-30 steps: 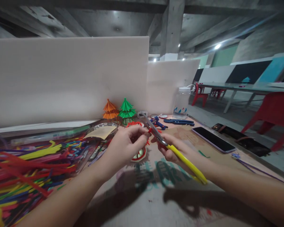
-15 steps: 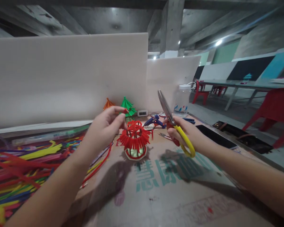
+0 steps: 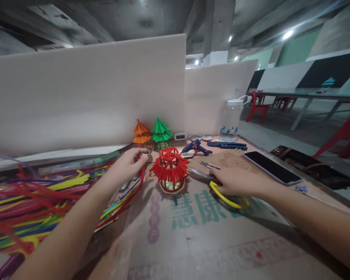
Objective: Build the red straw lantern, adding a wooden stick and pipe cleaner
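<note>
My right hand [image 3: 229,179] is closed on yellow-handled scissors [image 3: 229,200], low over the cardboard, with their blades [image 3: 200,173] pointing left. Left of the blades stands a small red lantern-like model [image 3: 170,169], with a fringed roof, dark posts and a pale base. My left hand [image 3: 134,161] is beside that model, fingers curled together at the edge of the pile of fuzzy craft stems [image 3: 46,202]. Whatever is between those fingers cannot be made out. Just behind the model stand an orange tiered model [image 3: 141,131] and a green tiered model [image 3: 161,130].
A blue glue gun [image 3: 196,147], blue-handled pliers [image 3: 226,145], small snips [image 3: 210,165] and a water bottle [image 3: 230,120] lie or stand toward the back right. A phone [image 3: 271,167] lies farther right. White panels [image 3: 90,93] rise behind; printed cardboard [image 3: 192,245] covers the worktop.
My right hand has lowered the scissors from upright to nearly flat by the cardboard. My left hand has moved down and away from above the red model, toward the craft stems.
</note>
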Tool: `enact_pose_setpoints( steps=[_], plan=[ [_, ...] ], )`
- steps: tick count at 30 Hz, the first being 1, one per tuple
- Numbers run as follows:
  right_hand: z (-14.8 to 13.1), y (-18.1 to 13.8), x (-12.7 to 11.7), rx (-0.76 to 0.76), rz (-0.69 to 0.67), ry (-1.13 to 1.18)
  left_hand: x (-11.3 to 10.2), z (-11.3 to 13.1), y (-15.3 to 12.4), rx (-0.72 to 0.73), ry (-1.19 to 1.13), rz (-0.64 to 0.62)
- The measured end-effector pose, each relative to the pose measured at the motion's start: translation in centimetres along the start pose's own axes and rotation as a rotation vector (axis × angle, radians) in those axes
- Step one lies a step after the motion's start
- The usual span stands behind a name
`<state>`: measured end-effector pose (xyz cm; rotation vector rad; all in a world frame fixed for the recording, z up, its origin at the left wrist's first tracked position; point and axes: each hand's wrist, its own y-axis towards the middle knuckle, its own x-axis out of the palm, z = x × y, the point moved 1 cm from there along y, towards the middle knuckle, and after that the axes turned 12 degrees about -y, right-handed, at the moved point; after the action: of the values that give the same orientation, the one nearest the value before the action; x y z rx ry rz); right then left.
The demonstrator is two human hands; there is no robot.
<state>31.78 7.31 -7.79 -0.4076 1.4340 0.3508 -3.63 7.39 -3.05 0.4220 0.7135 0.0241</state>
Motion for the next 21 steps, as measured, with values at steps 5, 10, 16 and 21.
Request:
enact_pose_setpoints(
  steps=[5, 10, 16, 21],
  plan=[
    [0.1, 0.1, -0.2, -0.075, -0.036, 0.008, 1.8, -2.8, -2.8, 0.011, 0.054, -0.244],
    [2.4, 2.1, -1.8, 0.060, 0.078, 0.063, 5.1, -3.8, -4.9, 0.043, -0.057, -0.212],
    [5.9, 7.5, -1.3, 0.224, 0.197, 0.233, 8.1, -3.7, -4.0, 0.127, -0.230, -0.199],
    [6.4, 10.6, 0.3, 0.159, 0.219, 0.388, 9.3, -4.5, -3.8, 0.116, -0.173, -0.137]
  ],
)
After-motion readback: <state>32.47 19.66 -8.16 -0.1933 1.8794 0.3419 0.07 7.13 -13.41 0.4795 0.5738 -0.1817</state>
